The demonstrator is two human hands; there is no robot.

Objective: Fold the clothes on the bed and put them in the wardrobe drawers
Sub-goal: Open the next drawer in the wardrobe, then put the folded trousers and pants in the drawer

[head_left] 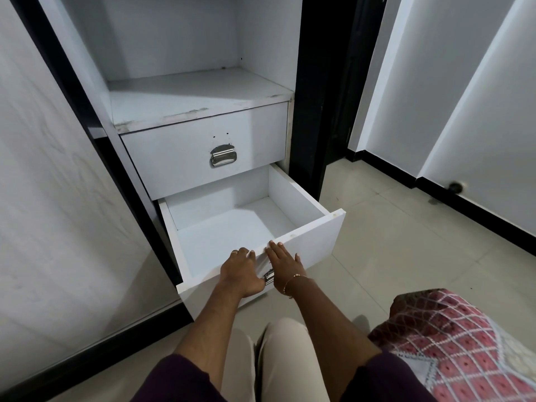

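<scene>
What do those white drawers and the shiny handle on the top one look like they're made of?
The open lower drawer and shut upper drawer look like white laminated board: flat, matt, square-edged panels, with chipping on the shelf edge above. The upper handle looks like polished, probably chromed, metal, given its mirror-like glints.

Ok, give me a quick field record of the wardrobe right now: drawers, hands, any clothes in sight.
lower drawer: white lower wardrobe drawer pulled out, nothing visible inside
upper drawer: white upper drawer closed, chrome handle on its front
shelf: white shelf above the drawers, chipped front edge
left hand: left hand on the lower drawer's front edge, fingers curled over the rim
right hand: right hand flat on the drawer front, fingers straight
clothes: red and white patterned cloth at lower right, outside the drawer
</scene>
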